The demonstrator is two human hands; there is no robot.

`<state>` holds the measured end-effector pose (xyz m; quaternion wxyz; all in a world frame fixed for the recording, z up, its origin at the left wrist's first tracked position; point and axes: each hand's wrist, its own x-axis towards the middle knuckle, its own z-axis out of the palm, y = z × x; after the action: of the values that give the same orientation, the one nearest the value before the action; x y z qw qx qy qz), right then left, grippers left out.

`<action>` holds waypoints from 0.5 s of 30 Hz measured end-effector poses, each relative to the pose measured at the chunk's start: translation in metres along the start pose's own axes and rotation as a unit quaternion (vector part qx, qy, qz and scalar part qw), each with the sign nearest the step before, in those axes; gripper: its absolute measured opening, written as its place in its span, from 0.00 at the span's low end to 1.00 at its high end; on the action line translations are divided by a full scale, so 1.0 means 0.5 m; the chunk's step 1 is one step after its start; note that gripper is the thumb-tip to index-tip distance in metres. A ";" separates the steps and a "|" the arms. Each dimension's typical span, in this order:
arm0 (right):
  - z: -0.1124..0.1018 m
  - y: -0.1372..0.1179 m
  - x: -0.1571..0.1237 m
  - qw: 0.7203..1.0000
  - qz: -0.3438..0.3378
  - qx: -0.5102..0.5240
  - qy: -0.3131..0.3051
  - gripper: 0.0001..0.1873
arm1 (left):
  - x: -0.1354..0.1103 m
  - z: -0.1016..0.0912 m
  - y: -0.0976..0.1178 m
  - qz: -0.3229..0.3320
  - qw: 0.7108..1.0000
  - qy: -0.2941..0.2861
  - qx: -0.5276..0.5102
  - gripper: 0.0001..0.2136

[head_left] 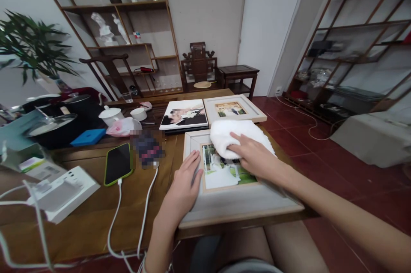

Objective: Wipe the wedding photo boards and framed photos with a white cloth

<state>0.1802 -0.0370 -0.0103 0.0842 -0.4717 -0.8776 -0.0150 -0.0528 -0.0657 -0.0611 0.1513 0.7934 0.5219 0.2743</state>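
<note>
A picture frame [237,202] with a pale wide border lies flat at the table's front edge, a photo [221,176] with green grass and a white dress in its middle. My left hand [184,185] rests on the frame's left border, fingers stretched out and holding nothing. Over the upper right of the photo, my right hand [255,155] grips a bunched white cloth [244,131] and presses it down. The cloth hides the top right of the frame. Behind it lie a second framed photo [231,110] and a white-edged picture panel [184,114].
Left on the wooden table [86,204] are a charging phone [118,163], a blurred-out device, a white power strip [72,191], cables, a blue box [87,136], a white teapot [111,115] and dark pots [53,127]. Shelves and chairs stand behind; a red tiled floor [321,157] is at right.
</note>
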 end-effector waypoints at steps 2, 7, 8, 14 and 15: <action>0.005 0.016 0.029 0.999 -0.027 -0.026 0.028 0.33 | 0.001 -0.001 -0.001 0.003 1.000 -0.002 -0.003 0.21; 0.011 0.000 0.040 0.996 -0.071 -0.048 -0.012 0.33 | 0.002 0.000 -0.004 0.012 1.000 0.013 -0.015 0.20; 0.007 -0.011 0.030 0.996 -0.078 -0.039 -0.024 0.33 | 0.002 0.000 -0.004 0.012 1.000 0.015 -0.016 0.20; -0.051 -0.087 -0.095 0.986 -0.120 0.046 -0.108 0.26 | 0.002 0.002 -0.002 0.004 1.000 0.005 -0.005 0.21; -0.061 -0.098 -0.118 0.985 -0.121 0.052 -0.113 0.26 | 0.001 0.002 -0.002 0.003 1.000 0.004 -0.003 0.21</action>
<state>0.1754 -0.1164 0.0128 0.0065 -0.3555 -0.9317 0.0744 -0.0528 -0.0647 -0.0621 0.1504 0.7934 0.5194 0.2796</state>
